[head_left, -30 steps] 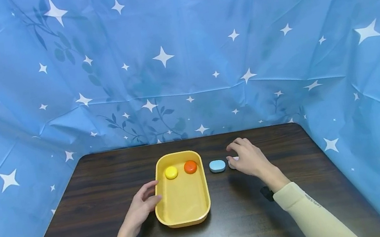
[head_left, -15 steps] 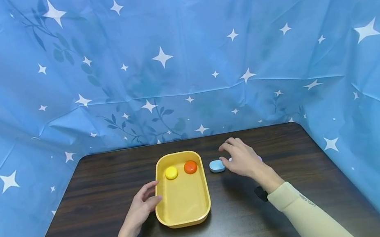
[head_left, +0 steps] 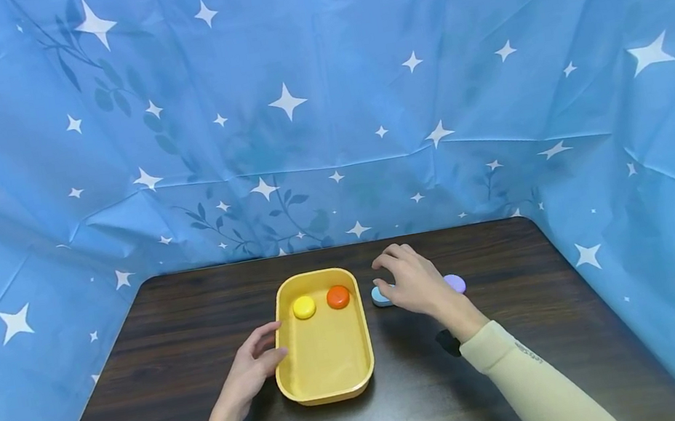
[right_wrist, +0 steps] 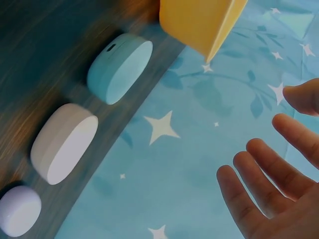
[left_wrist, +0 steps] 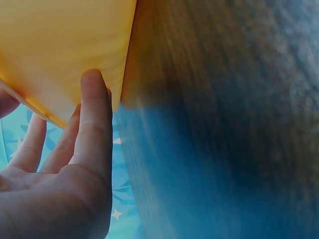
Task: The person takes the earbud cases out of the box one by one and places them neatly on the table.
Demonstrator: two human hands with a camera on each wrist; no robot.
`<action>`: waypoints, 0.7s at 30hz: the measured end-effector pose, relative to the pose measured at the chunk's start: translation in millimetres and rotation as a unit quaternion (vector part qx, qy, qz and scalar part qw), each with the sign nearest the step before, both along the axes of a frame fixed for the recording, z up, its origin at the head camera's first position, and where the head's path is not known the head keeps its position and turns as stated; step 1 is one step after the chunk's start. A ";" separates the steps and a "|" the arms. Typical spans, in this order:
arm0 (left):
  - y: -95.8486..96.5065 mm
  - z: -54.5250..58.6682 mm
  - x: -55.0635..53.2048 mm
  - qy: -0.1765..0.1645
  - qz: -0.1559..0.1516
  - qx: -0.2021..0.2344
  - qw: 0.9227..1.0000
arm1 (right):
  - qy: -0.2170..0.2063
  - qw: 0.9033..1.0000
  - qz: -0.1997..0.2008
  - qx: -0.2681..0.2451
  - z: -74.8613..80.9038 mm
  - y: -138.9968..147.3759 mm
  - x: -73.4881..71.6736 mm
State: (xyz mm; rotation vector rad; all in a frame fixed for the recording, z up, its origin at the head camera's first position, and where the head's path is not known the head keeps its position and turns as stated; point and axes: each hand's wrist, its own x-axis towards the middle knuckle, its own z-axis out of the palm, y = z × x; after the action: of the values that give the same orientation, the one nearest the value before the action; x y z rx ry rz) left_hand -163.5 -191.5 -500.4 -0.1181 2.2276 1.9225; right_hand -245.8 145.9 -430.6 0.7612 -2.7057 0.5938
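Observation:
My left hand (head_left: 246, 368) rests its fingertips on the left wall of a yellow rectangular bin (head_left: 325, 367). In the left wrist view, straight fingers (left_wrist: 92, 119) lie along the bin's outside. Inside the bin, at its far end, are a yellow round piece (head_left: 304, 307) and an orange-red round piece (head_left: 338, 296). My right hand (head_left: 419, 286) hovers, holding nothing, fingers spread, over a row of small cases. A light blue oval case (right_wrist: 119, 69) is nearest the bin. Beside it stands a whitish oval case (right_wrist: 65, 144), hidden in the head view. A lilac round piece (head_left: 455, 284) ends the row.
The dark wooden table (head_left: 470, 381) reaches back to a blue curtain (head_left: 319, 95) with white stars. Cream sleeves and black wrist straps (head_left: 447, 342) are on both arms.
My right hand has moved left along the row, from over the whitish case to near the blue one. The lilac piece has come into view behind it. My left hand and the bin stay put.

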 end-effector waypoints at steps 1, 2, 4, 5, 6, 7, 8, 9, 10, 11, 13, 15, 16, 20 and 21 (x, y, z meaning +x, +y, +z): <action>-0.2 -0.1 0.1 0.000 -0.001 0.000 1.000 | -0.001 1.000 0.001 0.003 0.3 -1.6 -0.3; -0.4 -0.3 0.1 0.000 -0.001 0.001 1.000 | -0.001 1.000 0.002 0.005 0.6 -3.3 -0.5; -0.8 -0.7 -0.1 -0.001 -0.003 0.002 1.000 | 0.000 1.000 0.005 0.010 2.1 -6.7 -0.5; -0.9 -0.8 -0.2 0.000 -0.004 0.003 1.000 | 0.001 1.000 0.007 0.011 3.0 -8.3 -0.4; -1.0 -0.9 -0.4 0.000 -0.004 0.004 1.000 | 0.004 1.000 0.009 0.011 3.8 -9.8 -0.1; -1.1 -0.9 -0.7 0.001 -0.004 0.005 1.000 | 0.005 1.000 0.011 0.010 4.7 -11.3 0.0; -1.1 -1.0 -0.9 0.002 -0.003 0.004 1.000 | 0.006 1.000 0.013 0.010 5.6 -12.8 0.3; -1.0 -1.0 -1.0 0.002 -0.002 0.005 1.000 | 0.007 1.000 0.014 0.010 6.2 -14.1 0.5; -0.9 -1.0 -1.1 0.002 -0.002 0.003 1.000 | 0.005 1.000 0.015 0.010 6.5 -15.3 0.6; -0.8 -1.0 -1.1 0.002 -0.002 0.001 1.000 | 0.004 1.000 0.016 0.011 6.7 -16.3 0.9; -0.7 -1.3 -0.7 0.000 -0.002 -0.003 1.000 | 0.002 1.000 0.016 0.016 6.1 -18.2 0.9; -0.5 -1.6 -0.5 -0.001 -0.002 -0.003 1.000 | 0.000 1.000 0.018 0.018 5.5 -20.2 0.5; -0.6 -1.8 -0.4 -0.001 -0.001 -0.003 1.000 | 0.001 1.000 0.020 0.019 5.2 -21.5 0.1; -0.4 -2.4 -0.9 0.000 0.000 0.002 1.000 | 0.001 1.000 0.023 0.015 4.8 -26.7 -1.8; -0.4 -2.4 -1.0 0.001 0.001 0.001 1.000 | 0.001 1.000 0.024 0.013 4.5 -28.3 -2.3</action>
State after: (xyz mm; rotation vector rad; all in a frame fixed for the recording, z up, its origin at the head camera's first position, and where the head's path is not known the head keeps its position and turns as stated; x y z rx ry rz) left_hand -164.5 -191.9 -502.8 -0.1179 2.2270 1.9254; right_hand -248.1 117.7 -426.0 0.8359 -2.7062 0.5689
